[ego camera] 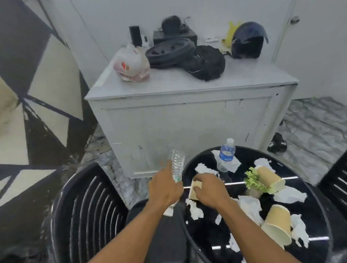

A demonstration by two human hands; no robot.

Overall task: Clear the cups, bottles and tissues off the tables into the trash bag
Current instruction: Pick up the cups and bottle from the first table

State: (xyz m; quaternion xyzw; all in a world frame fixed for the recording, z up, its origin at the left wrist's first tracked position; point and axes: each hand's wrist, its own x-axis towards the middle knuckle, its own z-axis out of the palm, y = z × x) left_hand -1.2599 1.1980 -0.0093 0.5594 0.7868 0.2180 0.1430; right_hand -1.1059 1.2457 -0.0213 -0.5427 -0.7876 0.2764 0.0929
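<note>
My left hand [165,187] grips an empty clear plastic bottle [177,161] just off the left edge of the round black table [315,214]; a bit of white tissue shows under that hand. My right hand [209,189] is closed on a tan paper cup [195,189] lying at the table's left side. A blue-labelled water bottle [226,154] stands at the far edge. Two more tan paper cups lie tipped over, one by a small green plant [270,178] and one near the front [278,225]. Crumpled white tissues [250,207] are scattered over the tabletop. No trash bag is visible.
A black slatted chair [84,214] stands left of the table and another [346,183] at the right. Behind is a white cabinet [188,118] holding a plastic bag, black plates, a black bag and a helmet [248,40]. A dark shoe [277,143] lies on the marble floor.
</note>
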